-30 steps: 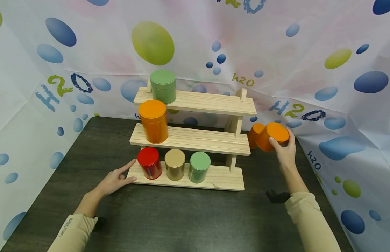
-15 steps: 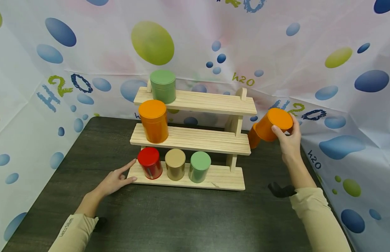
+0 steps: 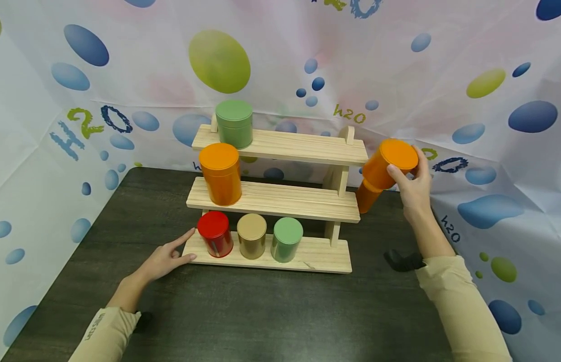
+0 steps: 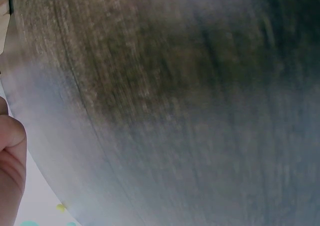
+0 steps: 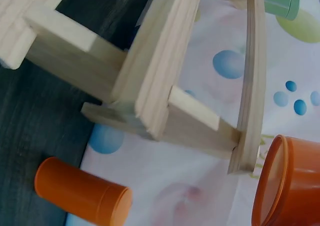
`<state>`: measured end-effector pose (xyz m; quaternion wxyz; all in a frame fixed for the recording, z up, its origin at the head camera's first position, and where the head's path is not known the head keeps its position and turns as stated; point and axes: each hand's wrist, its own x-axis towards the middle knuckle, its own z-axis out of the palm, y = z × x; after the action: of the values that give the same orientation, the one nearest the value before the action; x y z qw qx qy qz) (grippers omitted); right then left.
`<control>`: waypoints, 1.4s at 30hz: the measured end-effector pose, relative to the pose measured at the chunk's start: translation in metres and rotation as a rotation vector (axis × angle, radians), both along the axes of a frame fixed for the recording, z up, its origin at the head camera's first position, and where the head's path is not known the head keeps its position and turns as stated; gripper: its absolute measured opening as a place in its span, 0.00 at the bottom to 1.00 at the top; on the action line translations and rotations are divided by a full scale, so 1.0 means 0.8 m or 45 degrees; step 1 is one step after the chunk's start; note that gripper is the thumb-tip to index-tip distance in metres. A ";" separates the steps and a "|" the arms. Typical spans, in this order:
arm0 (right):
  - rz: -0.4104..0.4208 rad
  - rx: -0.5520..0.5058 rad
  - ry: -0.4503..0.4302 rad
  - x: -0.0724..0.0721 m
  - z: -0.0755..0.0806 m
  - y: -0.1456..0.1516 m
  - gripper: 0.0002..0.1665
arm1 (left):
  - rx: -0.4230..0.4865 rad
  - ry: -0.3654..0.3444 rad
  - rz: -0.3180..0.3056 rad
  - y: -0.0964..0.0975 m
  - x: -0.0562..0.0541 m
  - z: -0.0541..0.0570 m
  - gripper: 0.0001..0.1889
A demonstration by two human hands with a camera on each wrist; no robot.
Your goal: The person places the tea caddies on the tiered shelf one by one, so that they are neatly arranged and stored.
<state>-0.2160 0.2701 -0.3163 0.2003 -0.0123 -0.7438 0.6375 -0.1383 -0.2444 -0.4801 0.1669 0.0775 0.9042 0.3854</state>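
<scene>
My right hand (image 3: 415, 193) grips a large orange canister (image 3: 383, 168), raised and tilted beyond the right end of a three-tier wooden shelf (image 3: 298, 196). A smaller orange canister (image 5: 82, 191) stands on the table beside the shelf, partly hidden by the raised one in the head view. My left hand (image 3: 164, 259) touches the left end of the bottom tier with straight index finger and thumb. That tier bears a red canister (image 3: 215, 234), a gold one (image 3: 251, 237) and a green one (image 3: 287, 240). On the middle tier stands another orange canister (image 3: 221, 174); a larger green canister (image 3: 235, 124) tops the shelf.
The dark table (image 3: 262, 311) extends in front of and around the shelf. Behind and at both sides hangs a white sheet (image 3: 280, 60) with blue and green ovals. A shelf support (image 5: 75, 50) shows up close in the right wrist view.
My right hand has lifted the large orange canister upward, after a small shift right and back left. The left hand and the shelf have stayed in place.
</scene>
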 end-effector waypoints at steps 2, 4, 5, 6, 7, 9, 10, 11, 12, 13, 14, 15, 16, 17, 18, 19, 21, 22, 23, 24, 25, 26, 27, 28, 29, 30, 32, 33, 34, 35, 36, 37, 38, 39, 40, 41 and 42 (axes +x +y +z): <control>0.032 -0.016 0.019 -0.003 0.003 -0.006 0.40 | 0.000 0.002 -0.003 0.000 0.000 0.000 0.40; 0.066 -0.033 0.042 -0.007 0.007 -0.012 0.40 | -0.003 0.007 -0.006 0.000 -0.001 0.000 0.40; 0.081 -0.038 0.052 -0.008 0.009 -0.015 0.40 | -0.005 0.011 -0.008 0.000 -0.001 0.000 0.40; 0.098 -0.044 0.061 -0.010 0.010 -0.018 0.40 | -0.007 0.015 -0.008 0.000 -0.001 0.000 0.40; 0.113 -0.048 0.070 -0.012 0.012 -0.022 0.41 | -0.006 0.017 -0.008 0.000 0.000 0.000 0.40; 0.137 -0.049 0.080 -0.016 0.016 -0.029 0.41 | 0.000 0.018 -0.008 0.001 0.000 -0.001 0.40; 0.145 -0.054 0.081 -0.017 0.017 -0.032 0.41 | 0.008 0.018 -0.008 0.002 0.000 -0.001 0.40; 0.154 -0.060 0.085 -0.019 0.018 -0.035 0.41 | 0.016 0.017 -0.011 0.003 0.000 -0.001 0.40; 0.164 -0.070 0.085 -0.021 0.020 -0.039 0.41 | 0.025 0.015 -0.012 0.004 0.001 -0.001 0.40; 0.176 -0.079 0.083 -0.023 0.021 -0.042 0.42 | 0.031 0.013 -0.013 0.005 0.001 -0.001 0.40; 0.185 -0.085 0.080 -0.025 0.022 -0.045 0.42 | 0.035 0.011 -0.014 0.005 0.001 -0.002 0.40; 0.198 -0.097 0.076 -0.028 0.023 -0.049 0.42 | 0.038 0.013 -0.013 0.006 0.001 -0.002 0.40; 0.210 -0.105 0.074 -0.031 0.024 -0.052 0.42 | 0.037 0.014 -0.012 0.006 0.001 -0.002 0.40; 0.222 -0.109 0.070 -0.033 0.025 -0.056 0.42 | 0.036 0.013 -0.010 0.006 0.001 -0.002 0.40; 0.232 -0.108 0.065 -0.037 0.026 -0.059 0.42 | 0.033 0.014 -0.007 0.006 0.001 -0.002 0.40; 0.235 -0.092 0.058 -0.040 0.027 -0.062 0.42 | 0.029 0.014 -0.005 0.005 0.001 -0.003 0.40; 0.233 -0.054 0.041 -0.045 0.029 -0.069 0.42 | 0.025 0.013 -0.005 0.004 0.001 -0.003 0.40; 0.232 -0.041 0.033 -0.048 0.030 -0.072 0.42 | 0.024 0.012 -0.006 0.004 0.001 -0.004 0.40; 0.237 -0.028 0.030 -0.052 0.031 -0.076 0.42 | 0.023 0.010 -0.005 0.003 0.001 -0.004 0.40; 0.243 -0.021 0.021 -0.054 0.032 -0.080 0.43 | 0.020 0.011 -0.005 0.003 0.001 -0.004 0.40; 0.255 -0.024 0.012 -0.057 0.032 -0.084 0.43 | 0.017 0.012 -0.005 0.002 0.001 -0.005 0.40; 0.261 -0.030 0.001 -0.060 0.033 -0.088 0.43 | 0.017 0.011 -0.003 0.002 0.001 -0.005 0.40; 0.269 -0.034 -0.012 -0.062 0.035 -0.092 0.43 | 0.019 0.010 -0.001 0.001 0.002 -0.004 0.40; 0.277 -0.035 -0.021 -0.065 0.036 -0.097 0.43 | 0.020 0.009 0.000 0.001 0.002 -0.004 0.40; 0.284 -0.030 -0.034 -0.067 0.037 -0.102 0.42 | 0.021 0.010 0.000 0.001 0.002 -0.004 0.40; 0.290 -0.029 -0.049 -0.069 0.039 -0.106 0.42 | 0.021 0.011 0.001 0.001 0.002 -0.004 0.40; 0.296 -0.015 -0.078 -0.073 0.042 -0.115 0.42 | 0.028 0.008 0.001 0.001 0.003 -0.003 0.40; 0.305 -0.004 -0.083 -0.074 0.043 -0.120 0.42 | 0.028 0.009 0.000 0.001 0.002 -0.003 0.40; 0.314 0.003 -0.088 -0.076 0.044 -0.124 0.42 | 0.029 0.010 -0.001 0.001 0.002 -0.003 0.40; 0.320 0.009 -0.091 -0.077 0.045 -0.128 0.42 | 0.030 0.010 -0.001 0.001 0.002 -0.004 0.40; 0.326 0.017 -0.093 -0.079 0.046 -0.132 0.43 | 0.033 0.009 0.001 0.000 0.002 -0.004 0.40; 0.335 0.025 -0.094 -0.080 0.047 -0.136 0.43 | 0.035 0.009 0.001 0.000 0.002 -0.004 0.40; 0.340 0.043 -0.097 -0.081 0.048 -0.140 0.43 | 0.037 0.008 0.002 0.000 0.002 -0.004 0.40; 0.346 0.053 -0.099 -0.083 0.048 -0.144 0.43 | 0.039 0.009 0.003 0.000 0.002 -0.004 0.40; 0.352 0.067 -0.101 -0.084 0.049 -0.147 0.44 | 0.039 0.008 0.004 0.000 0.002 -0.004 0.40; 0.359 0.077 -0.100 -0.085 0.050 -0.151 0.44 | 0.037 0.007 0.005 -0.001 0.002 -0.004 0.40; 0.369 0.085 -0.103 -0.086 0.051 -0.155 0.44 | 0.036 0.006 0.005 -0.001 0.002 -0.004 0.40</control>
<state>-0.2848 0.1462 -0.2757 0.0761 0.0761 -0.7660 0.6337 -0.1367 -0.2449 -0.4834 0.1628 0.0789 0.8993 0.3981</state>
